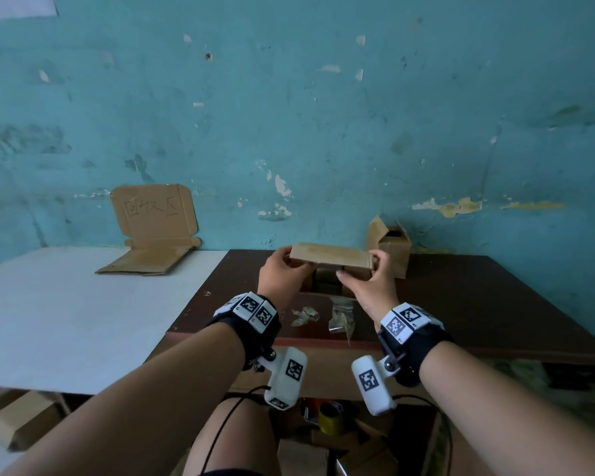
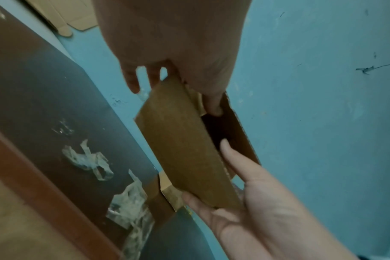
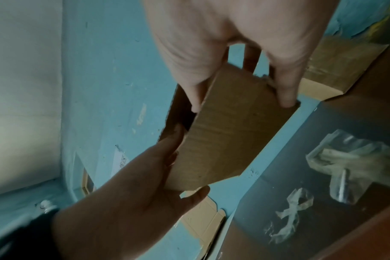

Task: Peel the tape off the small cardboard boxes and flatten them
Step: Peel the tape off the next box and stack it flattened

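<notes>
Small box point(image 1: 331, 259) held above dark table point(image 1: 461, 286); left hand point(image 1: 282, 276) and right hand point(image 1: 371, 286) each pinch 1 end. Judged: press opposite corners inward evenly so it collapses flat.

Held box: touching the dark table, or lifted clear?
Apart. In the right wrist view the cardboard box sits between both hands with blue wall showing between it and the dark table.

Bare dark tabletop point(image 1: 478, 297) is seen at 3 o'clock of the hands. Passage at 6 o'clock is obstructed by crumpled tape scraps point(image 1: 340, 316). At 1 o'clock, an open cardboard box point(image 1: 390, 245) is set against the wall point(image 1: 323, 115).
</notes>
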